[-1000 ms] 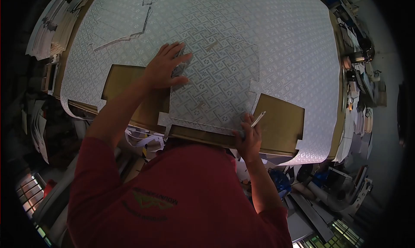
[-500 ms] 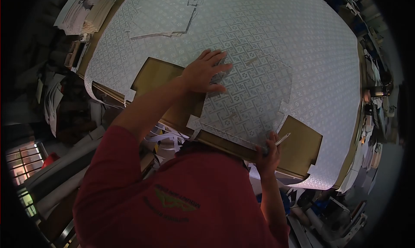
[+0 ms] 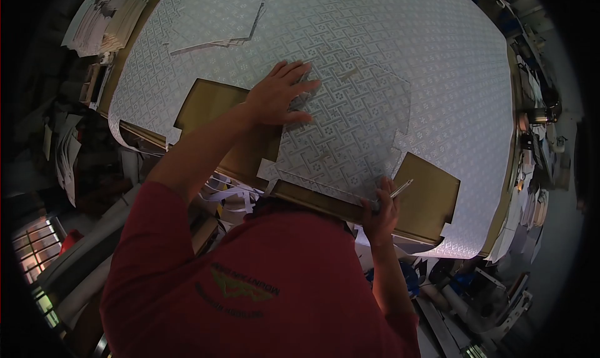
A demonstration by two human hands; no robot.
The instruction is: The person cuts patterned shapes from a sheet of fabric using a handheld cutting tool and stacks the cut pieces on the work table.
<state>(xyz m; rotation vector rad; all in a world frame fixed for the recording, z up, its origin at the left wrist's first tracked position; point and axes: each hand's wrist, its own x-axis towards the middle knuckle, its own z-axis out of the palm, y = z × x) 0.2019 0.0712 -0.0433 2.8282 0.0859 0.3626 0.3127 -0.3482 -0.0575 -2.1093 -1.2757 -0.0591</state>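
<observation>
My left hand (image 3: 279, 95) lies flat, fingers spread, on a see-through pattern piece (image 3: 350, 130). This piece rests on a pale sheet with a raised geometric and floral pattern (image 3: 459, 102), which covers much of the table. At the near edge of the piece, my right hand (image 3: 381, 217) is closed around a slim silver pen (image 3: 402, 188), whose end points up and to the right. The right fingertips are at the piece's lower right corner; whether they press on it I cannot tell. Cut-outs in the sheet bare the brown tabletop (image 3: 428, 198) on both sides.
Another flat pattern piece (image 3: 215, 24) lies on the sheet at the upper left. Stacks of paper or card (image 3: 125, 24) line the table's left side. More papers and tools (image 3: 539, 117) crowd the right side. White strips (image 3: 240, 192) hang below the near edge.
The whole view has shifted slightly, so the table and hands appear a little further left and up. Both hands keep their places on the pattern piece, and the pen stays in my right hand.
</observation>
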